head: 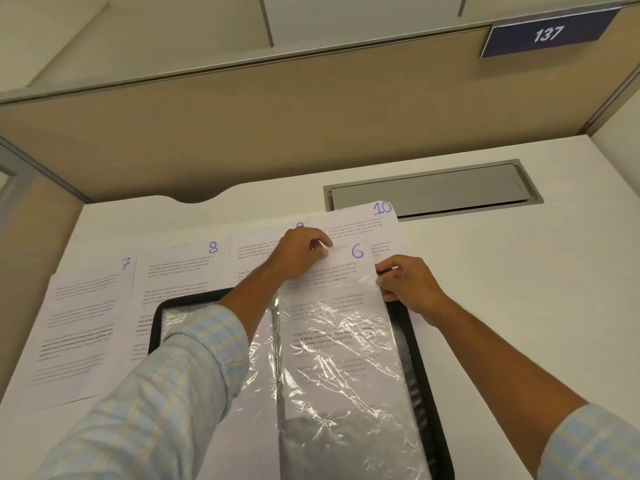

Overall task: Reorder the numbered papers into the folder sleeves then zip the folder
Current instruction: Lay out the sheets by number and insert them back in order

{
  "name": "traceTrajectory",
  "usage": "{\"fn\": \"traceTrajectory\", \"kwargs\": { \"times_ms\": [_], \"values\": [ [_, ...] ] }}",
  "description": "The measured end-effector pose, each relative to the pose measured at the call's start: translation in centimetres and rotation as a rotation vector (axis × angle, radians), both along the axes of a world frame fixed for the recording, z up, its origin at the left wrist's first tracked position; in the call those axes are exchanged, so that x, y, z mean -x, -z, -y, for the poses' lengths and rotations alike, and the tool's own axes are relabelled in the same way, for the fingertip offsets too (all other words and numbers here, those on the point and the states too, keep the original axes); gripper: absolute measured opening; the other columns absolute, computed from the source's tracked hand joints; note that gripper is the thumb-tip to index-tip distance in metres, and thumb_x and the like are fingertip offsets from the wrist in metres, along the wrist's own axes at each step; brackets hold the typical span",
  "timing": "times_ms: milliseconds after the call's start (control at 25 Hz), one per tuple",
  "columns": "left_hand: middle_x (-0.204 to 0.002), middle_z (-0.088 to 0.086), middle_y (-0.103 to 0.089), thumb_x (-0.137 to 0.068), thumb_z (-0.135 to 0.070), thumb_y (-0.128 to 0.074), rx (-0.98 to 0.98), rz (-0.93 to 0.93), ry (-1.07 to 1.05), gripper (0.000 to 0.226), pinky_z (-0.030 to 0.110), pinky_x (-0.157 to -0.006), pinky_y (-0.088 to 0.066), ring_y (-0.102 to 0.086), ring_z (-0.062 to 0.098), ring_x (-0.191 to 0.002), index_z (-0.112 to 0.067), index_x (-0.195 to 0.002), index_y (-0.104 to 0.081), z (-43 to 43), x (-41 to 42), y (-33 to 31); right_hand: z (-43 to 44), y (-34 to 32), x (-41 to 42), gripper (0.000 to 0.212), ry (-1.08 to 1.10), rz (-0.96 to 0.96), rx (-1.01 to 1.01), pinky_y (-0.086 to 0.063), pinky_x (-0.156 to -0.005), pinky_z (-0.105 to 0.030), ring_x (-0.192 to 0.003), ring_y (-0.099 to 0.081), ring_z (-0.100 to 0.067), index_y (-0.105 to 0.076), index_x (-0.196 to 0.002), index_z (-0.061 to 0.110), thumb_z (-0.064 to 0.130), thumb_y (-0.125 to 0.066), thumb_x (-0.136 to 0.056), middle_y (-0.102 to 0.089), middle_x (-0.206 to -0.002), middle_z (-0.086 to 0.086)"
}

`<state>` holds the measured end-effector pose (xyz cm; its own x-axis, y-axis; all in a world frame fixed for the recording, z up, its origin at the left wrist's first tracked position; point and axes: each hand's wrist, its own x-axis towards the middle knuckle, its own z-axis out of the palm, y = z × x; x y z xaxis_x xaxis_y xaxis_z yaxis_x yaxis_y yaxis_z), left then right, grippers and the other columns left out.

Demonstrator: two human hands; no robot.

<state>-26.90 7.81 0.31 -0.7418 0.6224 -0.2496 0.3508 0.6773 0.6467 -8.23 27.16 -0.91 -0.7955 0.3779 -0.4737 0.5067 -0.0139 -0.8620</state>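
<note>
Left hand (302, 253) reaches across the open folder (416, 344) and pinches the top edge of the sheet marked 6 (341, 268) between thumb and curled fingers, just left of the handwritten blue numeral. Right hand (406, 286) sits at the sheet's right edge, its fingers curled and pinching the upper right corner of the clear sleeve (349, 362), right beside the folder's black rim; whether it also catches the rim I cannot tell. The sheet lies partly inside the crinkled sleeve: its top strip with the 6 sticks out past the sleeve's mouth between the two hands, and its bottom edge stops short of the sleeve's lower end, where dark folder lining shows through. The folder rests flat on the white bench (519, 278), near the person. Beyond and to the left of it, loose printed sheets lie in a row, each with a blue handwritten number in its top right corner: sheet 7 (86, 323) farthest left, sheet 8 (180, 271) next, then a sheet (251, 252) whose number is hidden by the left hand, and sheet 10 (363, 221) under the top of the 6. Their printed text is too small to read. On the partition's upper right a dark blue sign (547, 33) reads 137 in white.
</note>
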Motion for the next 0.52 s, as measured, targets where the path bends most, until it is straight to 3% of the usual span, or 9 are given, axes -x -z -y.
{"fn": "traceTrajectory", "kwargs": {
  "times_ms": [80, 200, 400, 520],
  "values": [
    [-0.084, -0.007, -0.072, -0.092, -0.013, -0.077, 0.008, 0.045, 0.043, 0.014, 0.026, -0.074, -0.051, -0.063, 0.006, -0.073, -0.024, -0.101, -0.081, 0.6, -1.0, -0.2, 0.3, 0.1, -0.2, 0.014, 0.031, 0.005, -0.026, -0.067, -0.075, -0.041, -0.083, -0.077, -0.027, -0.072, -0.102, 0.010, 0.001, -0.073, -0.091, -0.078, -0.098, -0.008],
    [-0.081, -0.010, -0.071, -0.091, -0.013, -0.077, -0.001, 0.072, 0.090, 0.013, 0.021, -0.072, -0.047, -0.061, 0.002, -0.072, -0.025, -0.096, -0.083, 1.3, -2.4, -0.5, 0.5, -0.2, -0.3, 0.013, 0.081, -0.008, -0.033, -0.067, -0.075, -0.044, -0.080, -0.077, -0.029, -0.073, -0.100, 0.009, 0.002, -0.073, -0.090, -0.078, -0.092, -0.010],
    [-0.086, -0.011, -0.077, -0.085, -0.034, -0.085, 0.012, 0.185, 0.157, 0.008, 0.034, -0.085, -0.059, -0.071, 0.009, -0.088, -0.026, -0.087, -0.082, 2.4, -5.0, -1.3, 0.9, -1.3, -0.6, 0.012, 0.127, -0.051, -0.031, -0.066, -0.069, -0.033, -0.080, -0.077, -0.025, -0.071, -0.101, 0.007, 0.001, -0.073, -0.091, -0.076, -0.096, -0.010],
    [-0.092, -0.018, -0.069, -0.084, -0.032, -0.087, 0.096, 0.131, 0.203, 0.011, 0.042, -0.102, -0.044, -0.062, 0.005, -0.096, -0.024, -0.087, -0.080, 2.5, -5.8, -1.5, 1.6, -1.6, -0.7, 0.012, 0.152, -0.063, -0.002, -0.067, -0.073, -0.041, -0.085, -0.077, -0.030, -0.070, -0.101, 0.007, 0.002, -0.075, -0.091, -0.077, -0.094, -0.009]
  ]
}}
